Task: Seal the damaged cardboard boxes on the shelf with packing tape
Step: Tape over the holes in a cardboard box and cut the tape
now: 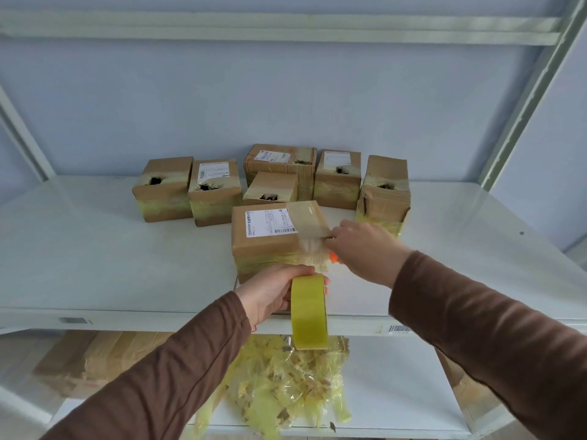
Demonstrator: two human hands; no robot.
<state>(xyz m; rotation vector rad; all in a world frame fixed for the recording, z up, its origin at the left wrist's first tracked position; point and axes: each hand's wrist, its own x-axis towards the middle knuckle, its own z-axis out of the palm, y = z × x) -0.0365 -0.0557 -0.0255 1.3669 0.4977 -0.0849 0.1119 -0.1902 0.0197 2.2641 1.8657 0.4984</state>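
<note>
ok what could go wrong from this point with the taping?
1. The strip already covers the right edge of the shipping label on the front box; more overlap could hide the barcode.
2. The right hand holds an orange tool, possibly a cutter, close to the left hand gripping the tape roll.
3. The stretched tape looks bunched near the box edge and may crease.

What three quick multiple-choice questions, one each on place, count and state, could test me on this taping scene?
1. Where is the tape roll?
A. On the upper shelf
B. In the left hand
C. On a rear box

2. How many cardboard boxes stand on the shelf?
A. Three
B. Seven
C. Twelve

3. What state is the front box in?
A. Crushed flat
B. Lying open and empty
C. Tape strip across its top

Answers: B, fingers wrap the yellow roll; B, six behind plus one in front; C, the right hand presses the strip there.
</note>
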